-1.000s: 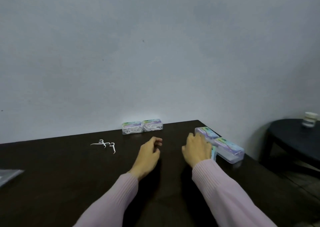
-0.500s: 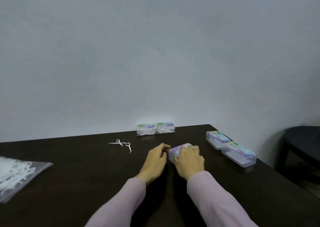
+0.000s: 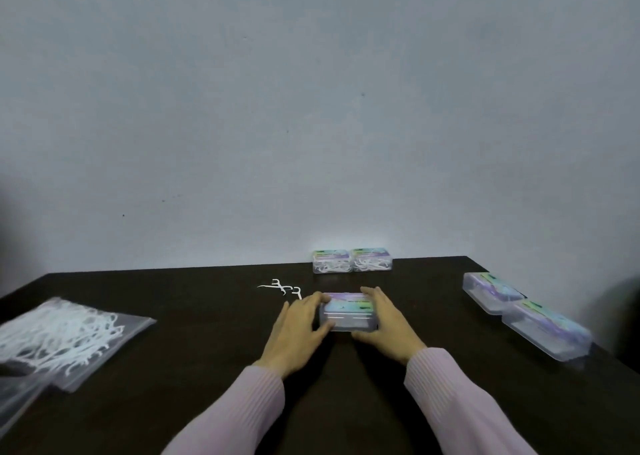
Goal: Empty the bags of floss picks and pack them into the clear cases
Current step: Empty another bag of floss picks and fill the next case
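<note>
Clear case (image 3: 348, 312) clamped between left hand (image 3: 298, 330) and right hand (image 3: 388, 326), fingers curled round both ends; probably light, stiff, slick plastic; best gripped by short sides.

Dark brown bench (image 3: 207, 402); pale grey wall (image 3: 311, 108); ribbed pink sleeves (image 3: 460, 402); white floss picks (image 3: 282, 287); clear case (image 3: 348, 316) with purple-and-teal label.
</note>
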Motion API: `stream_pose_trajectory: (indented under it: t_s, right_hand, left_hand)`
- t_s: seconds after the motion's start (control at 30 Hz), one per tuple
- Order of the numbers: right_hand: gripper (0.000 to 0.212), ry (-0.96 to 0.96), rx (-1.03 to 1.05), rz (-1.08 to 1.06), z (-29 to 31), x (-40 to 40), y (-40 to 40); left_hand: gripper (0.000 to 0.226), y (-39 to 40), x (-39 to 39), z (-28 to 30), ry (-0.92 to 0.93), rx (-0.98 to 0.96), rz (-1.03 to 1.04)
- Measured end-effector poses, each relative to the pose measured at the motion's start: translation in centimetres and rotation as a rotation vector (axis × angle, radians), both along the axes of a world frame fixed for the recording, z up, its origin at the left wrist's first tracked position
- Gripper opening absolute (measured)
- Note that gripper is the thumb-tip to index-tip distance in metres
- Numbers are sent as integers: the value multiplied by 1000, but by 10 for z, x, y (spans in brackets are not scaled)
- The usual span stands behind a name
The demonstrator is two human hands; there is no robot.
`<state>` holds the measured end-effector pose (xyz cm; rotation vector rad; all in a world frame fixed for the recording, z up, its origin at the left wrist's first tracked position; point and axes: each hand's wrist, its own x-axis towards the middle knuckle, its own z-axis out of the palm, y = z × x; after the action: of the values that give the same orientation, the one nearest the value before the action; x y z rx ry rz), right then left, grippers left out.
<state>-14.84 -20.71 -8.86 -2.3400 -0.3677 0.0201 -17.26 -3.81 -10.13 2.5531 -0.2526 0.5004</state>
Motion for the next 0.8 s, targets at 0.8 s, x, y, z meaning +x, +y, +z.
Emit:
stream_pose_trajectory:
  t_s: [0.8]
  right_hand:
    - [80, -303, 419, -35, -9, 26, -12]
  left_hand:
    - [32, -5, 28, 2, -583, 436, -145]
